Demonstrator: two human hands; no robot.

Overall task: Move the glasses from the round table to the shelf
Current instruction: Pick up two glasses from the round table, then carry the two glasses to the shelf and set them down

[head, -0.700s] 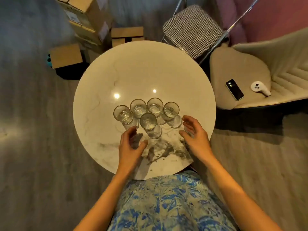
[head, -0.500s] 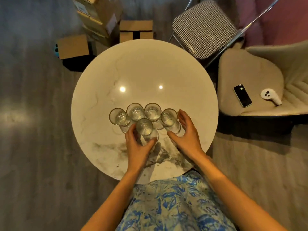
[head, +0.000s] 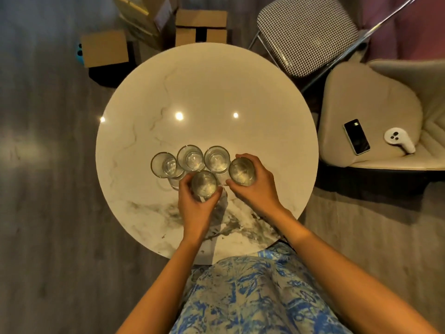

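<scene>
The round table (head: 207,97) fills the middle of the view, a glossy marble-look top with five clear glasses clustered on its near half. No shelf shows anywhere in view, so the carry will lead off out of sight.

The left hand (head: 196,208) wraps the front glass (head: 204,184), thumb on one side and fingers curled round the other. The right hand (head: 257,189) holds the right glass (head: 241,171) the same way, fingers closed round its wall below the rim. Whether either glass has left the tabletop I cannot tell from above.

Three more stand in a row behind: the left glass (head: 163,164), the middle glass (head: 191,157) and the back glass (head: 216,158), rims touching or nearly so.

All five look empty; only bright glints show at their bases.

These look like rigid, smooth, breakable tumblers, probably light enough for one hand each. A grip round the wall at mid-height seems safest, since a pinch at the thin rim could slip. With the glasses packed so close, lifting straight up should avoid knocking a neighbour.
</scene>
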